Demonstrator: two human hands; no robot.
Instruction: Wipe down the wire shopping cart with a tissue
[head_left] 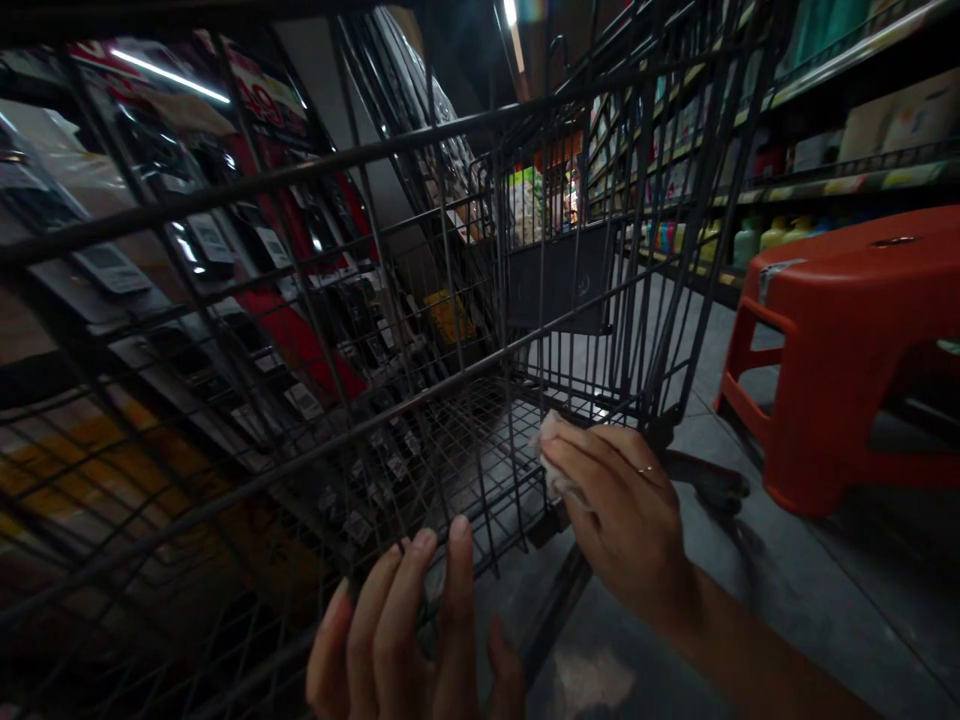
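A dark wire shopping cart (450,370) fills most of the head view, its side grid facing me. My right hand (626,510), with a ring on one finger, is closed on a crumpled whitish cloth (556,470). It presses the cloth against the lower wires near the cart's corner. Lower down, my left hand (420,630) has its fingers stretched out and apart, beside the bottom of the wire side. Nothing shows in it; whether its fingertips touch the wires I cannot tell.
An orange plastic stool (847,340) stands on the tiled floor at the right. Behind it run store shelves (840,185) with bottles and boxes. Hanging packaged goods (285,240) line the left side beyond the cart. A dark panel (561,280) is fixed at the cart's end.
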